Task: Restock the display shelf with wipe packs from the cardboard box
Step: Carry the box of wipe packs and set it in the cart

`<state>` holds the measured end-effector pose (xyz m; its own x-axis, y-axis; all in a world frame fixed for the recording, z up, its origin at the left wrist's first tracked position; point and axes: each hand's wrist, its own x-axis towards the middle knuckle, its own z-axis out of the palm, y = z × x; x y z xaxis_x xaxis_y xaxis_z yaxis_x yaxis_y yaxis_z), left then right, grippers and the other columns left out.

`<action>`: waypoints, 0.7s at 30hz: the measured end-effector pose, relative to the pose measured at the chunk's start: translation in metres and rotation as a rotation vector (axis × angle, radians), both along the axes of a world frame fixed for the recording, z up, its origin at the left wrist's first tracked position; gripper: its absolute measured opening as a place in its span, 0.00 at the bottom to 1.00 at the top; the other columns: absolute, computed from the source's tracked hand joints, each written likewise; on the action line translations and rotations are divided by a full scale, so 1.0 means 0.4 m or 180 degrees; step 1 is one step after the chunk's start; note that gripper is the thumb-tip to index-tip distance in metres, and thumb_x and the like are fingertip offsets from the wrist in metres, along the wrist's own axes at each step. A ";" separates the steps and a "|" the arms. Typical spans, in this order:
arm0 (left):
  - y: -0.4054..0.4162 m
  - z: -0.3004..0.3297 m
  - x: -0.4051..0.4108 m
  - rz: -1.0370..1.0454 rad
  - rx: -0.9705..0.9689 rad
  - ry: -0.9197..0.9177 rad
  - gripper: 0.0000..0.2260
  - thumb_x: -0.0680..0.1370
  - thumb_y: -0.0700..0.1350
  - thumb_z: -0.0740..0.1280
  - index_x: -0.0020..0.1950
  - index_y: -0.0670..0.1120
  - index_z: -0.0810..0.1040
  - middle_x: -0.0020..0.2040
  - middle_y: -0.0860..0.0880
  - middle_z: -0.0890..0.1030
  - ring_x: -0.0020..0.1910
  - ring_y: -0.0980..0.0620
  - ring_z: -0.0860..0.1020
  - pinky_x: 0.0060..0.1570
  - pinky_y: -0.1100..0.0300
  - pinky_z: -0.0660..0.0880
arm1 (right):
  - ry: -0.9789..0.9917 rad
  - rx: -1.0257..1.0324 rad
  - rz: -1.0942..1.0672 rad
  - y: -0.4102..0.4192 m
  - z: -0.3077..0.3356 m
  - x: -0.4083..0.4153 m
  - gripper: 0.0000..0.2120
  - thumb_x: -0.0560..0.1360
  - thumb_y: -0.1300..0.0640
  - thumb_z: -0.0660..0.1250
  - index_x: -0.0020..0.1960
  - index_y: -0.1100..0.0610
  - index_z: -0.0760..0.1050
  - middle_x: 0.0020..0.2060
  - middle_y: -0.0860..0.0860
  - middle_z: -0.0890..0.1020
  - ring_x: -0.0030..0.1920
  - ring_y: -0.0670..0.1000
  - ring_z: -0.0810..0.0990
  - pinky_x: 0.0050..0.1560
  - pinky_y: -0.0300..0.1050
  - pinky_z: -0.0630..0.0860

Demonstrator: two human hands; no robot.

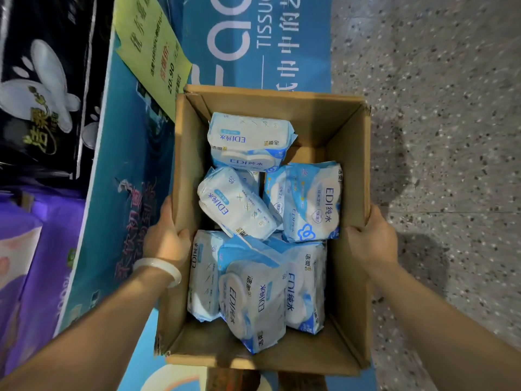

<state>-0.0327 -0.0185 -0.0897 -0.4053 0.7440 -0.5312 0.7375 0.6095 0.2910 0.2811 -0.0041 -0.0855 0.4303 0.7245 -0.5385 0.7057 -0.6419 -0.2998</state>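
Observation:
An open brown cardboard box [353, 176] fills the middle of the head view, seen from above. Several white-and-blue wipe packs lie loose inside; one pack [249, 141] is at the far end, one [235, 204] is tilted in the middle, another [253, 292] sits nearest me. My left hand [166, 238], a pale bangle on its wrist, grips the box's left wall with the thumb on the rim. My right hand [372, 235] grips the right wall. The display shelf's own surface is out of view.
A blue printed display panel [118, 153] runs along the box's left and far sides, with a yellow price sign [153, 49] on it. Black tissue packs [42, 88] and purple packs [36, 249] are stacked at far left. Speckled grey floor [451, 108] lies to the right.

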 end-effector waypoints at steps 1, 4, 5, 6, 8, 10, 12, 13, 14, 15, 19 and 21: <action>-0.008 0.015 0.004 0.0027 0.0044 -0.0004 0.33 0.76 0.36 0.64 0.78 0.46 0.55 0.56 0.30 0.78 0.51 0.31 0.77 0.53 0.43 0.75 | -0.0002 -0.0002 0.0031 -0.002 0.017 0.004 0.19 0.73 0.64 0.63 0.64 0.62 0.69 0.51 0.64 0.81 0.51 0.66 0.79 0.49 0.55 0.76; -0.038 0.083 0.023 0.0212 0.0160 -0.0156 0.32 0.75 0.35 0.64 0.77 0.48 0.57 0.60 0.35 0.77 0.55 0.33 0.77 0.57 0.46 0.74 | -0.0011 0.0016 0.0120 -0.010 0.086 0.021 0.18 0.74 0.63 0.63 0.64 0.60 0.70 0.51 0.63 0.81 0.51 0.66 0.79 0.49 0.57 0.77; -0.048 0.115 0.032 0.0295 0.0194 -0.0267 0.32 0.75 0.34 0.64 0.77 0.48 0.58 0.61 0.36 0.77 0.56 0.34 0.76 0.59 0.46 0.73 | -0.0016 0.0014 0.0147 -0.014 0.117 0.027 0.18 0.74 0.63 0.63 0.63 0.60 0.70 0.51 0.63 0.81 0.51 0.66 0.79 0.49 0.56 0.77; -0.060 0.148 0.038 0.0338 0.0215 -0.0353 0.32 0.75 0.33 0.63 0.77 0.48 0.58 0.62 0.37 0.77 0.57 0.34 0.76 0.59 0.47 0.73 | -0.0028 0.0016 0.0180 -0.019 0.150 0.034 0.17 0.74 0.64 0.63 0.63 0.60 0.71 0.51 0.63 0.81 0.51 0.66 0.79 0.48 0.55 0.77; -0.082 0.220 0.049 0.0300 0.0186 -0.0340 0.32 0.75 0.33 0.63 0.77 0.48 0.57 0.61 0.36 0.77 0.57 0.33 0.76 0.58 0.46 0.73 | -0.0090 0.0000 0.0234 -0.032 0.225 0.045 0.19 0.73 0.64 0.63 0.64 0.60 0.70 0.51 0.64 0.81 0.52 0.67 0.79 0.48 0.56 0.77; -0.104 0.301 0.058 0.0225 0.0142 -0.0218 0.33 0.75 0.34 0.63 0.77 0.49 0.56 0.59 0.34 0.78 0.55 0.31 0.76 0.56 0.45 0.73 | -0.0115 -0.0007 0.0266 -0.047 0.313 0.056 0.22 0.73 0.64 0.63 0.66 0.59 0.69 0.51 0.65 0.81 0.52 0.67 0.79 0.49 0.57 0.77; -0.124 0.391 0.066 0.0195 0.0110 -0.0197 0.33 0.75 0.35 0.63 0.77 0.49 0.57 0.57 0.33 0.79 0.53 0.31 0.77 0.55 0.45 0.74 | -0.0098 0.0015 0.0255 -0.066 0.409 0.067 0.21 0.73 0.65 0.63 0.65 0.60 0.69 0.50 0.65 0.81 0.51 0.66 0.79 0.48 0.56 0.77; -0.134 0.440 0.072 0.0197 0.0101 -0.0209 0.33 0.74 0.34 0.63 0.77 0.48 0.57 0.56 0.33 0.79 0.53 0.31 0.77 0.54 0.45 0.74 | -0.0092 0.0025 0.0247 -0.078 0.461 0.072 0.20 0.72 0.65 0.63 0.64 0.61 0.70 0.50 0.65 0.81 0.51 0.66 0.79 0.48 0.56 0.77; -0.144 0.491 0.077 0.0205 0.0106 -0.0225 0.33 0.74 0.34 0.64 0.77 0.47 0.57 0.56 0.33 0.79 0.53 0.31 0.77 0.54 0.45 0.73 | -0.0098 0.0047 0.0250 -0.090 0.513 0.078 0.18 0.72 0.65 0.64 0.63 0.61 0.70 0.49 0.64 0.81 0.51 0.66 0.79 0.48 0.56 0.77; -0.155 0.542 0.083 0.0211 0.0120 -0.0244 0.33 0.74 0.34 0.63 0.77 0.47 0.57 0.56 0.32 0.79 0.53 0.31 0.77 0.54 0.45 0.74 | -0.0116 0.0063 0.0247 -0.101 0.566 0.083 0.18 0.72 0.65 0.64 0.62 0.60 0.71 0.49 0.64 0.81 0.51 0.65 0.79 0.49 0.57 0.77; -0.208 0.746 0.108 0.0218 0.0208 -0.0263 0.33 0.75 0.34 0.63 0.77 0.48 0.56 0.55 0.33 0.79 0.51 0.31 0.77 0.51 0.47 0.73 | -0.0131 0.0114 0.0291 -0.153 0.757 0.110 0.19 0.71 0.64 0.65 0.62 0.61 0.71 0.51 0.64 0.81 0.52 0.66 0.79 0.51 0.57 0.77; -0.248 0.840 0.123 0.0218 0.0252 -0.0236 0.33 0.75 0.34 0.62 0.77 0.48 0.55 0.55 0.33 0.79 0.52 0.32 0.77 0.50 0.48 0.72 | -0.0102 0.0171 0.0347 -0.181 0.840 0.124 0.17 0.71 0.64 0.66 0.60 0.62 0.71 0.51 0.65 0.81 0.52 0.66 0.79 0.50 0.57 0.77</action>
